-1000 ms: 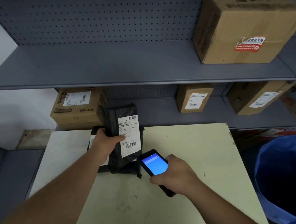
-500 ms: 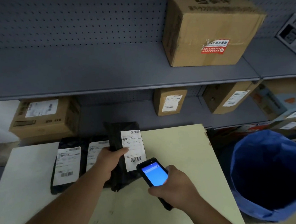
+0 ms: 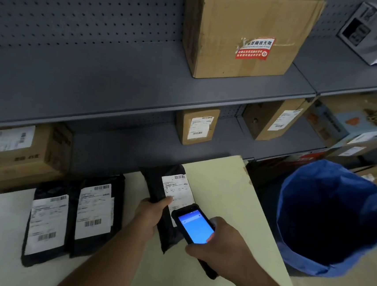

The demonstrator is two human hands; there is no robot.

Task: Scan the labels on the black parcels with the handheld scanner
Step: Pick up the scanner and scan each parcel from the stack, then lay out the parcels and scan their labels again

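My left hand (image 3: 150, 215) grips a black parcel (image 3: 156, 183) by its left edge and holds it tilted above the pale table (image 3: 219, 192). Its white label (image 3: 177, 190) with barcodes faces me. My right hand (image 3: 221, 249) holds the black handheld scanner (image 3: 195, 228), its blue screen lit, with its top end against the lower part of that label. Two more black parcels lie flat on the table to the left, side by side: one (image 3: 47, 223) nearer the left, the other (image 3: 95, 212) beside it, each with a white label facing up.
Grey shelves (image 3: 119, 85) with cardboard boxes (image 3: 246, 31) stand behind the table. A box (image 3: 21, 149) sits on the low shelf at left. A blue-lined bin (image 3: 332, 216) stands to the right of the table.
The view has swung right, bringing the two flat parcels into sight. The scanner has moved up close to the held parcel's label; the parcel stays in my left hand.
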